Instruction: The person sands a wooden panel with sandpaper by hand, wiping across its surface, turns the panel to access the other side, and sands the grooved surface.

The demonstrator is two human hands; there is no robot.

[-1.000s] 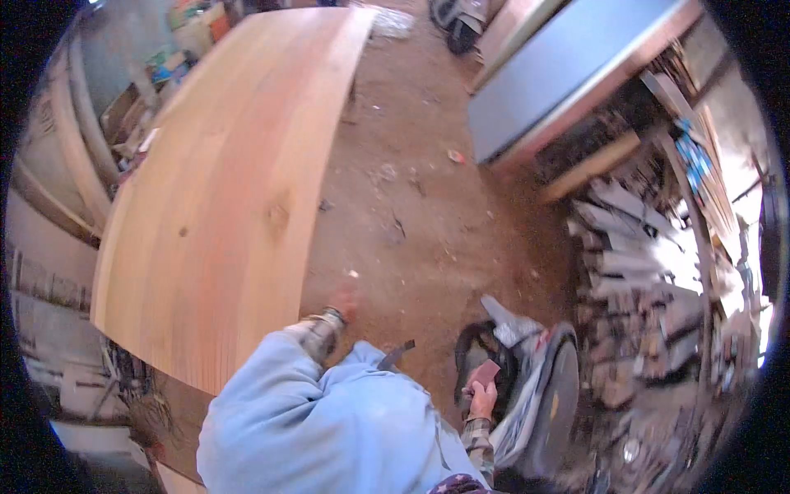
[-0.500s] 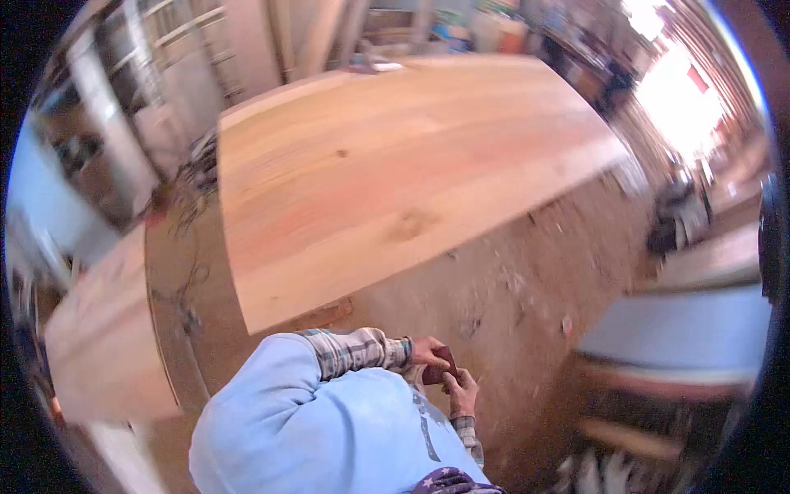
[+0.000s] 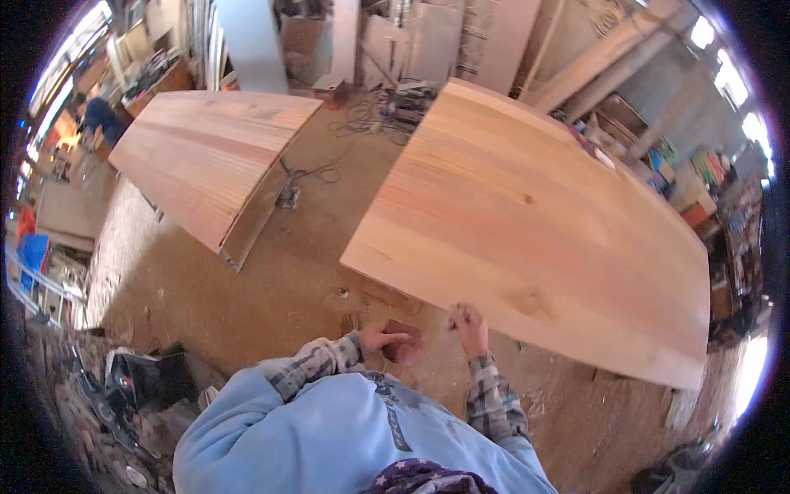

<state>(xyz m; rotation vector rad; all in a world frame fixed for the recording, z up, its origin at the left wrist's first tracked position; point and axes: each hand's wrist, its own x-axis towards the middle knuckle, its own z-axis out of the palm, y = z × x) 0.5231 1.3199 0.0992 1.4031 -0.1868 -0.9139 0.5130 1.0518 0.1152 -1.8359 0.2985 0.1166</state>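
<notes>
My left hand point(image 3: 377, 338) holds a reddish-brown piece that looks like sandpaper point(image 3: 404, 344), in front of my body. To its right, my right hand point(image 3: 471, 331) is raised with its fingers curled together, by the near edge of a large pale wooden panel point(image 3: 535, 230). Whether anything small is between those fingers is hidden. The panel has visible knots and reddish bands along its boards.
A second wooden panel point(image 3: 214, 148) lies at the left, with cables point(image 3: 362, 119) on the floor beyond the gap. A person point(image 3: 102, 119) in dark clothing is at the far left. Boards point(image 3: 253, 45) lean at the back. A dark machine point(image 3: 148, 383) stands lower left.
The view has swung left, bringing the second panel fully in. My hands, together at the reddish-brown piece half a second ago, are now apart. The piece passed from my right hand to my left.
</notes>
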